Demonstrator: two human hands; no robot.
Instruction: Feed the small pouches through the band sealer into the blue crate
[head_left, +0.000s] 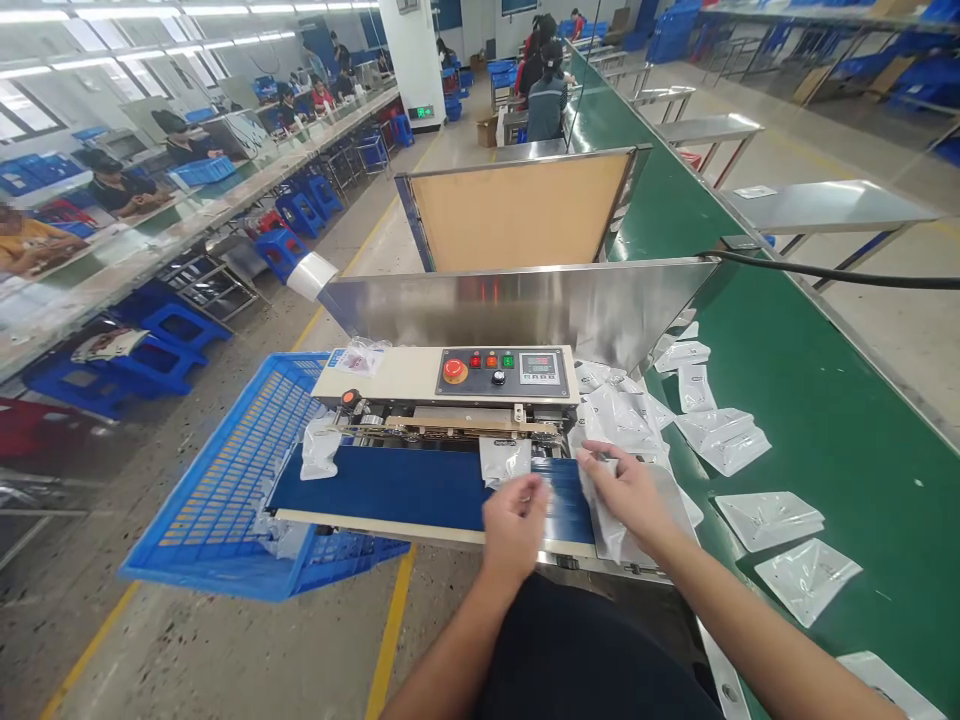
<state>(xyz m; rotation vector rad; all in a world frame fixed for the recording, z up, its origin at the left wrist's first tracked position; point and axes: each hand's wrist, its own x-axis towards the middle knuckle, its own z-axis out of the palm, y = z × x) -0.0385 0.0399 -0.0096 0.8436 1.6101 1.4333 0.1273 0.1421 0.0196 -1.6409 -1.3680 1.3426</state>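
A small sealing machine (pixel 420 375) with a control panel (pixel 499 370) stands in front of me, with a dark blue belt (pixel 390 485) below it. My left hand (pixel 514 525) is over the belt's right end, fingers curled, touching a clear plastic pouch (pixel 504 460) that lies on the belt at the sealer's slot. My right hand (pixel 626 490) pinches the top of another clear pouch (pixel 611 530) from a pile (pixel 619 415) at the machine's right side. A sealed pouch (pixel 321 450) hangs at the belt's left end.
A blue plastic crate (pixel 225 490) sits under the belt's left end. A green conveyor (pixel 825 420) runs along the right with several loose pouches. A steel guard plate (pixel 525 305) and a black cable (pixel 825 270) rise behind. Other people work at benches at the left and far back.
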